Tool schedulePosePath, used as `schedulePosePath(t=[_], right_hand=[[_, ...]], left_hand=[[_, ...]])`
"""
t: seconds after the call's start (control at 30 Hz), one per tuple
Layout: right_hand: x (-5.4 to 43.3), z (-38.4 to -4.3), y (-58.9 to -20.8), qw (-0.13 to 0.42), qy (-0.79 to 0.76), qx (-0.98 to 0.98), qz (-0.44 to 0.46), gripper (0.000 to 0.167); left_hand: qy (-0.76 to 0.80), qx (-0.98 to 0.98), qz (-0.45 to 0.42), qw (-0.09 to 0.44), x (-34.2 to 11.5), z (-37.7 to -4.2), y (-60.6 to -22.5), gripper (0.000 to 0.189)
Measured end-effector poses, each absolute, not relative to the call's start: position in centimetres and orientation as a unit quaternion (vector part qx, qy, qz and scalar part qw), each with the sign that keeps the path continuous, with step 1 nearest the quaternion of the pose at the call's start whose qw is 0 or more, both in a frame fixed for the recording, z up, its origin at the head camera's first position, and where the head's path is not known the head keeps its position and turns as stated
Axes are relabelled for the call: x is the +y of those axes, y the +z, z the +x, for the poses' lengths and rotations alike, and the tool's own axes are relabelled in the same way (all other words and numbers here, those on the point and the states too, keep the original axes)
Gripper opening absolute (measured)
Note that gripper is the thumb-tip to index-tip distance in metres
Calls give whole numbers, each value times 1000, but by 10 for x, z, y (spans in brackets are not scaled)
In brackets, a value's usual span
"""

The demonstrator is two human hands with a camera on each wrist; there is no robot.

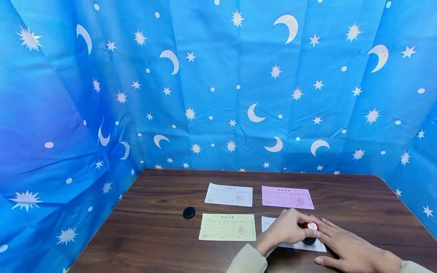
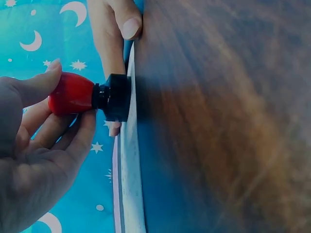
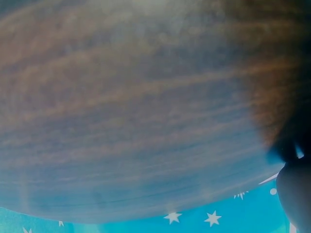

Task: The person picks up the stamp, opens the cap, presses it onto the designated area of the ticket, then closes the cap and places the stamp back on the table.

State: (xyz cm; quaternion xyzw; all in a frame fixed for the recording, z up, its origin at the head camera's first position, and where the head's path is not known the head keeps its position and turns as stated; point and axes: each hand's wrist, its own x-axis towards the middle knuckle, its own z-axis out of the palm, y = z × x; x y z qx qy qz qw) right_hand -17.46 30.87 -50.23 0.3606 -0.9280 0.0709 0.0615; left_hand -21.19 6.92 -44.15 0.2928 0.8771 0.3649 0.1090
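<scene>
My left hand (image 1: 289, 226) pinches a stamp (image 1: 310, 237) between thumb and fingers. Its rounded red handle and black base show clearly in the left wrist view, where the base (image 2: 118, 97) stands upright right at the paper's surface. Under it lies a white printed slip (image 1: 304, 245) at the front right, partly covered by both hands. My right hand (image 1: 356, 246) rests with straight fingers over the right side of this slip, thumb spread toward the front. The right wrist view is filled mostly by blurred tabletop, with part of a finger (image 3: 296, 189) at its right edge.
A bluish-white slip (image 1: 222, 195), a pink slip (image 1: 278, 196) and a yellow slip (image 1: 218, 227) lie flat, each with a red stamp mark at its right. A round black cap (image 1: 189, 212) lies left of them on the brown wooden table (image 1: 136, 242). Blue star-patterned cloth (image 1: 218, 125) hangs behind.
</scene>
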Motion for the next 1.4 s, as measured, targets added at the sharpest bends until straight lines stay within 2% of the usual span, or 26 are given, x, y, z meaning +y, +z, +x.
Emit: schedulePosePath(t=[0.33, 0.73, 0.9, 1.07, 1.23, 1.4], right_hand=[[311, -175, -503, 51, 58, -932, 353, 69], [308, -179, -497, 103, 52, -915, 386, 72], [308, -175, -500, 76, 61, -923, 373, 71], [309, -172, -503, 45, 73, -930, 357, 69], [310, -172, -500, 50, 65, -931, 356, 69], [309, -173, -501, 55, 55, -931, 358, 68]], left_hand=[[367, 882, 269, 125, 72, -210, -437, 25], [326, 897, 280, 106, 74, -216, -433, 24], [345, 890, 279, 105, 71, -212, -440, 25], [342, 890, 289, 79, 70, -207, -444, 23], [343, 889, 297, 65, 71, -206, -445, 27], [349, 877, 320, 86, 67, -213, -445, 27]])
